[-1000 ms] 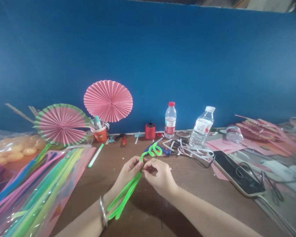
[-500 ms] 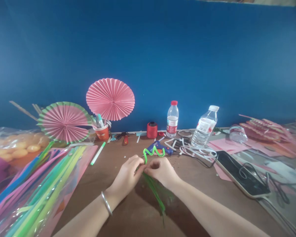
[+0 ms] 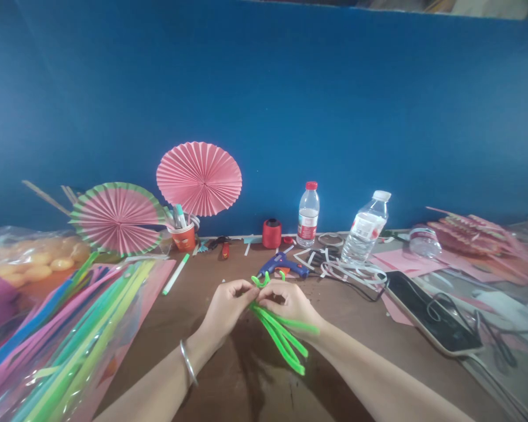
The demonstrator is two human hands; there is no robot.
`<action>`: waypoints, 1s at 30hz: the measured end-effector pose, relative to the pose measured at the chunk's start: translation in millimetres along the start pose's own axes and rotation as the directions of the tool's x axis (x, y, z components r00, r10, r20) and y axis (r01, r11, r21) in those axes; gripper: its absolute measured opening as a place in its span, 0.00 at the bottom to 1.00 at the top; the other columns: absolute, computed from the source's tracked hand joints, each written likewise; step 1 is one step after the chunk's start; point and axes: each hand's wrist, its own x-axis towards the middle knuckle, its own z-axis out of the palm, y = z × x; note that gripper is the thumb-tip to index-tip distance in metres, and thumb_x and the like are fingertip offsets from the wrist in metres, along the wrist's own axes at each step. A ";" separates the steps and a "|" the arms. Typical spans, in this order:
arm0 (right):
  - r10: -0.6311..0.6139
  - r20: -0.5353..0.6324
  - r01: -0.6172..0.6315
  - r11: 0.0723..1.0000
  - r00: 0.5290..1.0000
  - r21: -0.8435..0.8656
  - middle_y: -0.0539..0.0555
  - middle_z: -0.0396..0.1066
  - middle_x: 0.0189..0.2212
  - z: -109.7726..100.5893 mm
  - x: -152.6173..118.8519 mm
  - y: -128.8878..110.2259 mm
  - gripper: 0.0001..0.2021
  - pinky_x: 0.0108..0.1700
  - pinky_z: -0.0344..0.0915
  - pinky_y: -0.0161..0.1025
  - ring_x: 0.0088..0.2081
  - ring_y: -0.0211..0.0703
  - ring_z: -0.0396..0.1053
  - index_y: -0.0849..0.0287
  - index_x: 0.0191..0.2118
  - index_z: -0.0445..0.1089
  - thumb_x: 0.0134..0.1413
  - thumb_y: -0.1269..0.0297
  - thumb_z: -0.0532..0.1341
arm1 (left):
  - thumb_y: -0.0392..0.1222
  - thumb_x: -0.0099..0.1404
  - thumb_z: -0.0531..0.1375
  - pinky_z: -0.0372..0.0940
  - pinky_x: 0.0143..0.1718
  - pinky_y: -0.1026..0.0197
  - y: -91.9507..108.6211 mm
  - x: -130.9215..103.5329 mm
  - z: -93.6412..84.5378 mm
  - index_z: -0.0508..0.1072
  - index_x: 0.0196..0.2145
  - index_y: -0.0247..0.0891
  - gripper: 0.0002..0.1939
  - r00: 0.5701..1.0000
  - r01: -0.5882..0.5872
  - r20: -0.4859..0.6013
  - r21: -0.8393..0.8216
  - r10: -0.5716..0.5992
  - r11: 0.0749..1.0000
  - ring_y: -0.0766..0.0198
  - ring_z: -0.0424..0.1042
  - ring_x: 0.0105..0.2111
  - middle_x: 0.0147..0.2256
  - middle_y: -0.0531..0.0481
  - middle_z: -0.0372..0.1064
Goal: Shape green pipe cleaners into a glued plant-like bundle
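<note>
Pipe cleaners point(image 3: 287, 351) over worktop point(image 3: 158, 328); glue gun point(image 3: 286, 265) behind them, spool point(image 3: 271, 235) farther back; phone point(image 3: 431, 313) right; pens point(image 3: 179, 217) in cup point(image 3: 183, 240), left.

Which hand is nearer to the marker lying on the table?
Left. The left hand is right of the marker and slightly lower in view; the right hand is farther right, past the left hand.

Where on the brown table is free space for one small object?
Bare brown tabletop lies between the slim pale marker and the left hand, and between the right forearm and black-screened phone. Around the blue glue gun and tangled white strips it is crowded.
</note>
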 end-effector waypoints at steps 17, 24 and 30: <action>-0.437 -0.039 0.364 0.793 0.899 -0.488 0.56 0.71 0.32 -5.8 -4.7 10.3 0.08 0.42 0.60 0.41 0.34 0.42 0.65 0.59 0.37 0.68 0.58 0.69 0.52 | 0.32 0.47 0.65 0.62 0.41 0.63 12.7 -9.7 9.9 0.71 0.38 0.37 0.17 0.992 0.123 0.105 -0.560 -0.077 0.819 0.62 0.68 0.39 0.36 0.49 0.70; -0.342 -0.092 0.243 0.809 0.935 -0.536 0.55 0.68 0.28 -3.1 -3.3 4.0 0.09 0.40 0.57 0.39 0.34 0.43 0.63 0.60 0.29 0.66 0.57 0.70 0.51 | 0.32 0.47 0.65 0.63 0.43 0.60 9.4 -7.9 12.0 0.70 0.40 0.36 0.19 0.999 0.038 0.022 -0.439 -0.031 0.898 0.61 0.70 0.39 0.38 0.47 0.72; 0.231 -0.133 -0.248 0.959 0.964 -0.134 0.48 0.63 0.19 0.1 0.9 -15.5 0.11 0.26 0.54 0.32 0.23 0.36 0.61 0.60 0.24 0.63 0.54 0.68 0.50 | 0.33 0.51 0.62 0.64 0.40 0.61 6.0 -6.3 10.8 0.70 0.37 0.35 0.13 0.996 -0.090 -0.045 -0.260 0.081 0.962 0.62 0.71 0.36 0.35 0.48 0.72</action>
